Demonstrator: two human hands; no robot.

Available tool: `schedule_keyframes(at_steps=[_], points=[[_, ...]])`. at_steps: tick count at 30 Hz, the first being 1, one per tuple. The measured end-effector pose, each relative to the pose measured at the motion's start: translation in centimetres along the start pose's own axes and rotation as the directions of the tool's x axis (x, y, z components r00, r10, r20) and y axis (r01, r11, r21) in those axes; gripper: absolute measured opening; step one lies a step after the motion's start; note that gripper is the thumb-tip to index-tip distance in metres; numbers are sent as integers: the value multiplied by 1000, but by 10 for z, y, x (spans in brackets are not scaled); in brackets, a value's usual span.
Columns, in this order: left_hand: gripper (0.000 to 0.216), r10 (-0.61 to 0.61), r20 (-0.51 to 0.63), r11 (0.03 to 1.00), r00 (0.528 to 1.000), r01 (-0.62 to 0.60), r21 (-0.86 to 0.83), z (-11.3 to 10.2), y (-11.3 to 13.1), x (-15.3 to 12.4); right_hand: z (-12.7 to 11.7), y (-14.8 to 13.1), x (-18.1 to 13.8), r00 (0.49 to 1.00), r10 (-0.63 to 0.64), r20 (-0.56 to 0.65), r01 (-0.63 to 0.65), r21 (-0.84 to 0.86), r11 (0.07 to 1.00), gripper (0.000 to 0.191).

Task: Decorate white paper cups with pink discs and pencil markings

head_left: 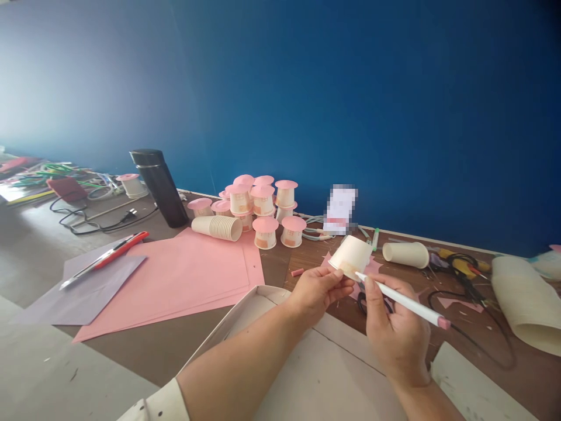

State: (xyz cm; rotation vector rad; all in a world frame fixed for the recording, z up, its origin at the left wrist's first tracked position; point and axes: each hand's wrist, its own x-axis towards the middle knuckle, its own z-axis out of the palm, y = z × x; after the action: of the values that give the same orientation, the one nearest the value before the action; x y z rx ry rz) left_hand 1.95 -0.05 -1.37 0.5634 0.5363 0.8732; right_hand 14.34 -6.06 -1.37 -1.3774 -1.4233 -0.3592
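Observation:
My left hand (313, 295) pinches the rim of a white paper cup (354, 252), which is tilted with its base up and to the right. A faint tan patch shows on the cup's lower side. In my right hand (397, 327) is a white marker pen (407, 304) with a pink end; its tip touches or nearly touches the cup near the rim. Beneath both hands lies a shallow pale box lid (324, 374). Behind the left hand stand several upturned cups with pink paper roofs (265, 225), some stacked, with tan doors and windows drawn on them.
Left of the cups, a black flask (160, 190) stands by pink paper sheets (188, 280). A red utility knife (105, 257) lies on grey paper. Nested cups (217, 228) rest on their side. A larger cup stack (526, 304), a lone cup (405, 254) and cables are at right.

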Motion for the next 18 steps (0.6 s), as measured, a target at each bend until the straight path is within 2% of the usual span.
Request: schedule_keyframes(at_steps=[4,12,18], points=[[20,5,1,1000,1000,-5,-11,0,0,0,0,-2,0,1000,2,5,-2,23,1000,18],[20,13,-16,1000,1000,-13,-21,-1,-1,2,5,3,-1,1000,-13,28,14,-43,999,21],[17,22,-10,999,1000,-22,-30,0,-1,2,2,-2,-1,1000,6,2,-6,21,1000,18]])
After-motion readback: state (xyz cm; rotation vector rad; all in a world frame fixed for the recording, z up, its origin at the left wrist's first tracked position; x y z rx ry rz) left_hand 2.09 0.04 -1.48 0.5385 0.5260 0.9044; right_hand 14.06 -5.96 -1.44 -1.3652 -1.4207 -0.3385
